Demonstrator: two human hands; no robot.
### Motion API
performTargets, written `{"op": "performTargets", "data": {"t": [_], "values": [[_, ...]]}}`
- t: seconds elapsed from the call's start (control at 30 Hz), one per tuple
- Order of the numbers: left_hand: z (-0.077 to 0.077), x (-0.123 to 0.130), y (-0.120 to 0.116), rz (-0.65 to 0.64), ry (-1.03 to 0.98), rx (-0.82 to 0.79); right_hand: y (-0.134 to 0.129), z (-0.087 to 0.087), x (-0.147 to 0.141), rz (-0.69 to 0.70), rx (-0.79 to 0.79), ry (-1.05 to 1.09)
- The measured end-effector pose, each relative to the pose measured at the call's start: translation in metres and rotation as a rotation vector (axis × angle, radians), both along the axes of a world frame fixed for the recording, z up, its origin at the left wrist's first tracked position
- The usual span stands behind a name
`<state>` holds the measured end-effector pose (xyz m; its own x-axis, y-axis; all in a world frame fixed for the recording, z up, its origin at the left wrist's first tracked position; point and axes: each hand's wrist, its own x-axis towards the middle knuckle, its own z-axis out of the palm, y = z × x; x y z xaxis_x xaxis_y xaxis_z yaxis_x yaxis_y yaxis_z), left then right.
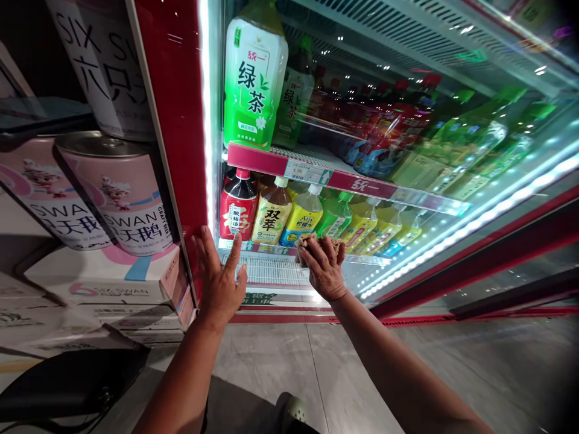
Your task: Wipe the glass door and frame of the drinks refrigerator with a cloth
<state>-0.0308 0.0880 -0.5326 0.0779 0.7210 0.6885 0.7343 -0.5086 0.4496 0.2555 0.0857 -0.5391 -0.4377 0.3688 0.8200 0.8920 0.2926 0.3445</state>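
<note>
My right hand (324, 270) is closed over a crumpled brownish cloth (304, 248), in front of the lower bottle row in a lit drinks fridge. My left hand (222, 280) has its fingers spread, with nothing in it, by the fridge's red left frame (174, 78). Its index finger points up in front of a red-labelled bottle (236, 208). Beside that bottle stand a brown-capped-in-white drink bottle (272, 214), a yellow and blue bottle (304, 216) and a green bottle (335, 217). Whether the cloth touches glass or the shelf edge, I cannot tell.
A large green tea bottle (256, 84) stands on the upper shelf, above a price strip (307, 170). To the left, pink and white cans (117, 193) sit on cartons (113, 277). A black seat-like object (67, 386) is at lower left, over the tiled floor (262, 355).
</note>
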Motion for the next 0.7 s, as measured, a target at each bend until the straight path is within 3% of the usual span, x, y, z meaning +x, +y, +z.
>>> {"op": "performTargets", "data": {"t": [0.13,0.37,0.47,0.6,0.7], "values": [[0.001,0.001,0.0,-0.002,0.011,0.003,0.004,0.014,0.004,-0.052,0.103,0.134],[0.002,0.001,-0.001,-0.016,0.032,0.006,0.002,-0.014,0.003,-0.024,0.09,0.162],[0.003,0.002,-0.002,-0.015,0.034,0.007,0.001,-0.009,0.012,-0.025,0.071,0.162],[0.004,0.005,-0.003,-0.018,0.019,0.015,0.005,0.003,0.022,-0.088,0.169,0.284],[0.002,0.006,-0.003,-0.016,0.011,-0.012,0.005,-0.01,0.021,-0.11,0.195,0.338]]}}
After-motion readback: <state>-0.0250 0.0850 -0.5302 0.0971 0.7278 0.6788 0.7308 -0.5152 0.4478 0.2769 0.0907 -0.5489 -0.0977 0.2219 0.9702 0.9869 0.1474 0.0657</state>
